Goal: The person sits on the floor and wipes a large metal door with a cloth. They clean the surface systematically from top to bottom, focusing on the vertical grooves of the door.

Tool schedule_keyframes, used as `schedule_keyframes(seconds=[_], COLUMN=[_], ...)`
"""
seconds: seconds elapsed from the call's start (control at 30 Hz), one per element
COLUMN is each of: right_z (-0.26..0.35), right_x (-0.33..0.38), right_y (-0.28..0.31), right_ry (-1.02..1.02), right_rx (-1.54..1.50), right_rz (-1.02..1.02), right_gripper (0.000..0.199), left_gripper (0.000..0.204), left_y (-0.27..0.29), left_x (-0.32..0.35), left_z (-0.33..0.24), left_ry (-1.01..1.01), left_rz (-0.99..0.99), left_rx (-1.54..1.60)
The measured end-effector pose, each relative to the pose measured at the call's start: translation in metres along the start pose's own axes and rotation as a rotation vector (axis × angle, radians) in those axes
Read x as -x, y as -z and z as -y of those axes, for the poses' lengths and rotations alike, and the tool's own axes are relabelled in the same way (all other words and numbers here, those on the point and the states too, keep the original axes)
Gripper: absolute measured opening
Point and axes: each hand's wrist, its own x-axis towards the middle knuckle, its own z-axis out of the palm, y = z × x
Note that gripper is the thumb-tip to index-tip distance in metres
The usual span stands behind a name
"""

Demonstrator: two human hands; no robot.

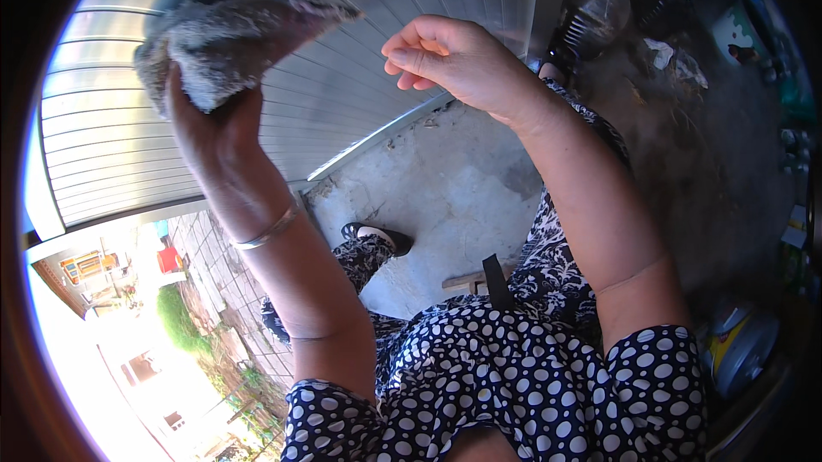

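My left hand [224, 124] is raised at the upper left, closed from below around a grey, fluffy bundle [214, 38]. The bundle is thick on the left and tapers rightward to a thin, pinkish-grey end. Most of the left fingers are hidden behind it, and I cannot tell what kind of thing it is. To its right, a short gap from the tapered end, hovers my right hand [437, 59]. Its fingers are loosely bent and slightly apart, with the thumb near the index finger. Nothing shows between them.
Behind the bundle stands a ribbed metal panel [342, 107], meeting the concrete floor [454, 179]. Clear plastic jugs [599, 12] with yellow caps stand at the upper right. A round container [743, 351] sits at the lower right. Brick paving [218, 256] lies outside at the left.
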Motion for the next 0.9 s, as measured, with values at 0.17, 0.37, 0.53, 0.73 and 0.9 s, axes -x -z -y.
schedule_keyframes(seconds=[0.17, 0.37, 0.53, 0.73, 0.9], right_z=[0.005, 0.01, 0.008, 0.01, 0.019], right_x=[0.004, 0.012, 0.013, 0.014, 0.016], right_y=[-0.001, -0.005, -0.005, -0.01, -0.011], right_ry=[0.054, 0.133, 0.236, 0.206, 0.142], right_rx=[0.01, -0.013, -0.015, -0.058, -0.02], right_rz=[0.019, 0.009, -0.037, -0.029, 0.051], right_gripper=[0.025, 0.023, 0.018, 0.015, 0.015], left_gripper=[0.035, 0.034, 0.03, 0.031, 0.032], left_y=[0.037, 0.102, 0.14, 0.215, 0.261], left_x=[0.006, 0.0, 0.004, -0.006, -0.01], left_z=[0.069, 0.146, 0.199, 0.279, 0.325], left_ry=[0.25, 0.495, 0.598, 0.76, 0.889], left_rz=[-0.185, -0.275, -0.351, -0.401, -0.527], left_rx=[0.054, 0.051, 0.057, 0.153, 0.167])
